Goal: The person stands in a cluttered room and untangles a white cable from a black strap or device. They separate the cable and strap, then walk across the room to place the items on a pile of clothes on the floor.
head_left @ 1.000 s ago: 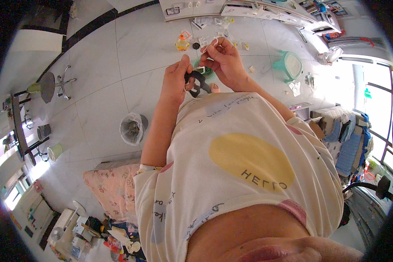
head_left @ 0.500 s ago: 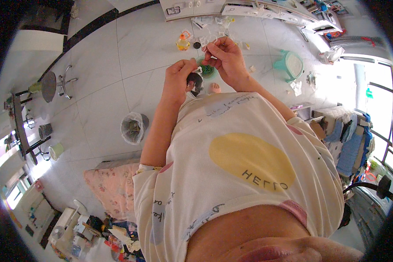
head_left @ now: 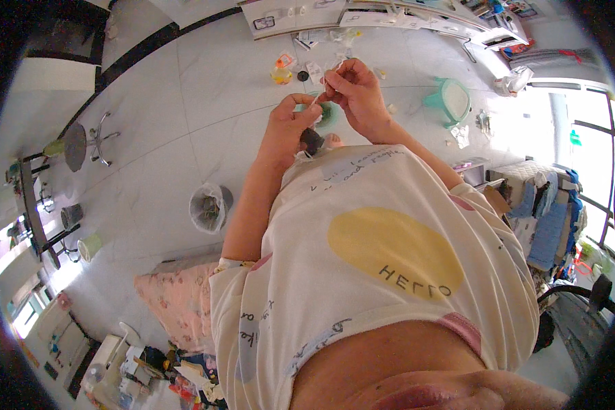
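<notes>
Thin white strip (head_left: 319, 98), slanted upper-right

We see a pale tiled floor (head_left: 184, 109) carrying a lined waste bin (head_left: 208, 208) well left of the grip, a green stool (head_left: 448, 101) to its right, and small scattered items (head_left: 301, 65) just beyond.

The left hand (head_left: 290, 126) is gripping a small dark object (head_left: 311, 140) with a bit of white paper against it, while the right hand (head_left: 357, 92) is pinching a thin white strip (head_left: 319, 98) just above the left hand's fingers. A green round thing (head_left: 329, 115) is lying on the pale tiled floor (head_left: 184, 102) beneath both hands, and a lined waste bin (head_left: 208, 207) is standing well below the left hand.
</notes>
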Available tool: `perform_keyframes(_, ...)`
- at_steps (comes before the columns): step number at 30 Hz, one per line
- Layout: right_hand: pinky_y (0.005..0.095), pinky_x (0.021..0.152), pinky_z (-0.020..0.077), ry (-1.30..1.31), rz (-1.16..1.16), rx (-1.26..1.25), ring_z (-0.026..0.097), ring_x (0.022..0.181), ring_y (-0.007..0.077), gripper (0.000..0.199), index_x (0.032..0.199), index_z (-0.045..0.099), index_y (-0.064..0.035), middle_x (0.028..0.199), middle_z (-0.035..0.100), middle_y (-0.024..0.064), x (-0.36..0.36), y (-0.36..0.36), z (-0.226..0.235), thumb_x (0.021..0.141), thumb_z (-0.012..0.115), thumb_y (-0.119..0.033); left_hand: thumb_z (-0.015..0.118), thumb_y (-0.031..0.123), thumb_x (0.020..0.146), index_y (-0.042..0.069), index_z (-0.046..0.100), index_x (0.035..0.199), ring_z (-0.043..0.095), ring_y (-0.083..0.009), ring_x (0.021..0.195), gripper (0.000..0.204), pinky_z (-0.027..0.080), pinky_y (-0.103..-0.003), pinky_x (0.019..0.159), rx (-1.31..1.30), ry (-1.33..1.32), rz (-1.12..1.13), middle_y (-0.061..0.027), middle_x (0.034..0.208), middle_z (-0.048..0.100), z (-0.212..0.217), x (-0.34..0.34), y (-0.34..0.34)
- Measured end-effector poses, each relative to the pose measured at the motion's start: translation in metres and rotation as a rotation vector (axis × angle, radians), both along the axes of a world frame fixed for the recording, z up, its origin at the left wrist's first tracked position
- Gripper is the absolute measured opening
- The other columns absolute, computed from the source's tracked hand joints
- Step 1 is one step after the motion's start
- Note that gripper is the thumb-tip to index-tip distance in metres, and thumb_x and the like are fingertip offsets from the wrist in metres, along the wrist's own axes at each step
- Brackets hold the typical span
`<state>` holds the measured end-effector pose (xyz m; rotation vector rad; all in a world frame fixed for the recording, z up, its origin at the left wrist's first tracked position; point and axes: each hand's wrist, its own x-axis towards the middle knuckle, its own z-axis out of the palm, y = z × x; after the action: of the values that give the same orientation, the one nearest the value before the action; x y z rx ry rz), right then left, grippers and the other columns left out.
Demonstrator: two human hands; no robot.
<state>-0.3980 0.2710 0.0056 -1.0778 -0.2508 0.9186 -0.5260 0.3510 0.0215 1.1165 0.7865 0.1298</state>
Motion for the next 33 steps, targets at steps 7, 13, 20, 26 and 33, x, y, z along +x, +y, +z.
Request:
perform_keyframes(7, 0.0275, 0.064, 0.0487, -0.005, 0.037, -0.01, 0.054, 0.068, 0.0133, 0.004, 0.084, 0.048, -0.0064, 0.079, 0.056, 0.0058, 0.006, -0.004, -0.001, 0.086, 0.052, -0.006, 0.056, 0.022, 0.083, 0.007, 0.06, 0.081, 0.037, -0.0018, 0.044, 0.015, 0.024, -0.018, 0.037, -0.082, -0.121, 0.021, 0.0041, 0.063, 0.051, -0.017, 0.003, 0.008)
perform_keyframes(13, 0.0235, 0.056, 0.0428, 0.38, 0.176, 0.079, 0.048, 0.061, 0.0104, 0.001, 0.087, 0.049, -0.0083, 0.077, 0.055, 0.0035, 0.005, -0.008, -0.006, 0.087, 0.05, -0.008, 0.053, 0.02, 0.085, 0.007, 0.061, 0.08, 0.035, -0.0009, 0.044, 0.016, 0.021, -0.017, 0.037, -0.105, -0.119, 0.048, 0.0055, 0.062, 0.047, -0.016, 0.005, 0.009)
perform_keyframes(20, 0.019, 0.045, 0.035, 0.348, 0.313, 0.007, 0.046, 0.052, 0.0058, 0.008, 0.079, 0.053, -0.0091, 0.065, 0.051, -0.0018, 0.003, -0.003, -0.01, 0.084, 0.055, -0.015, 0.055, 0.018, 0.083, 0.001, 0.06, 0.083, 0.041, -0.0033, 0.051, 0.018, 0.032, -0.02, 0.044, 0.198, -0.127, -0.151, 0.0038, 0.063, 0.053, -0.01, -0.002, 0.011)
perform_keyframes(26, 0.0214, 0.053, 0.039, 0.085, 0.322, -0.059, 0.048, 0.061, 0.0073, 0.004, 0.084, 0.054, -0.008, 0.072, 0.052, -0.0019, 0.004, 0.002, -0.008, 0.082, 0.057, -0.008, 0.057, 0.017, 0.08, -0.001, 0.061, 0.084, 0.046, -0.0058, 0.054, 0.019, 0.038, -0.022, 0.049, 0.527, -0.115, -0.27, -0.0015, 0.059, 0.053, -0.029, -0.006, 0.015)
perform_keyframes(33, 0.0224, 0.064, 0.045, -0.064, 0.54, 0.138, 0.057, 0.073, 0.0107, 0.003, 0.082, 0.056, -0.0058, 0.081, 0.059, 0.0015, 0.004, 0.0, -0.011, 0.081, 0.057, -0.004, 0.054, 0.021, 0.083, 0.003, 0.063, 0.087, 0.048, -0.0097, 0.054, 0.02, 0.04, -0.023, 0.05, 0.333, 0.089, 0.019, -0.0003, 0.068, 0.054, -0.014, -0.014, 0.024)
